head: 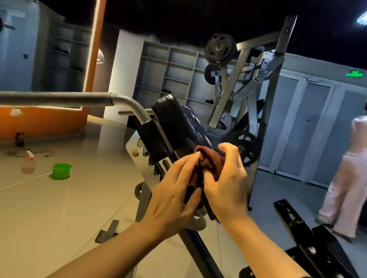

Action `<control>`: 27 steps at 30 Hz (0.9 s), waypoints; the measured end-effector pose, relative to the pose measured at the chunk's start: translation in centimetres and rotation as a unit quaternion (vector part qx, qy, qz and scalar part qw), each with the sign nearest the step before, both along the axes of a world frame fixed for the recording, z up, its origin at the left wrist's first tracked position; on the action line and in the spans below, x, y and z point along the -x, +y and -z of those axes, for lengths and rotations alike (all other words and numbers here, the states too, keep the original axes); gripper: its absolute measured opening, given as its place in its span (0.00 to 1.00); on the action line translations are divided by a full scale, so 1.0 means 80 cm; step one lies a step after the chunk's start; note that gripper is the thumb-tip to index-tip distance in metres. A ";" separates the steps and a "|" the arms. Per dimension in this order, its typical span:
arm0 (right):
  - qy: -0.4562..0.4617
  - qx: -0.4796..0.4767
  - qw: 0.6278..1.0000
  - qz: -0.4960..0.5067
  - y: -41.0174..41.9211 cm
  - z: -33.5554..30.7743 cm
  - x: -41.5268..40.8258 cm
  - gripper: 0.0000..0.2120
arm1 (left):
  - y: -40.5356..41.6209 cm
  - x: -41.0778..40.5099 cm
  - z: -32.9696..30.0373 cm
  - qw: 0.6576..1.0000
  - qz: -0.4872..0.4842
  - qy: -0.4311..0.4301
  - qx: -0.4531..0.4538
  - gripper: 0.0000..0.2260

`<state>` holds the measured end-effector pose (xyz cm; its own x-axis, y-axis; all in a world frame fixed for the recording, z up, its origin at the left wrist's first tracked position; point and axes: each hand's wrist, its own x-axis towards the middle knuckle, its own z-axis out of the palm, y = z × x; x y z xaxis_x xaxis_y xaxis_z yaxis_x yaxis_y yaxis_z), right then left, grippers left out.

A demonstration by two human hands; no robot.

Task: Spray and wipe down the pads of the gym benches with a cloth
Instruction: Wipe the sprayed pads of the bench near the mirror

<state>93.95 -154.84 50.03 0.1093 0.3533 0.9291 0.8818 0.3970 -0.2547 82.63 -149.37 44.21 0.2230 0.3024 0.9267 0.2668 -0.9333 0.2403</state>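
A dark red cloth point(209, 161) is bunched between both hands in front of me. My right hand point(225, 183) grips it from the right, fingers curled round the wad. My left hand point(172, 194) lies against its left side with the fingers straight, thumb underneath. Just behind stands a black bench pad point(177, 124), glossy, tilted on a steel frame. Another black pad point(327, 264) lies at the lower right. A clear spray bottle point(28, 161) with a pink head stands on the floor at the left, far from both hands.
A green bowl point(61, 170) sits on the floor beside the bottle. A grey padded bar point(47, 100) crosses at the left. A weight rack with plates point(220, 49) stands behind. A person in pink point(354, 168) stands at the right near grey lockers.
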 end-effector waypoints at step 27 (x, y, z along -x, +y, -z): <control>-0.361 -0.084 0.924 0.096 0.122 -0.030 0.011 0.21 | 0.084 0.043 -0.024 0.921 -0.315 -0.014 -0.231 0.24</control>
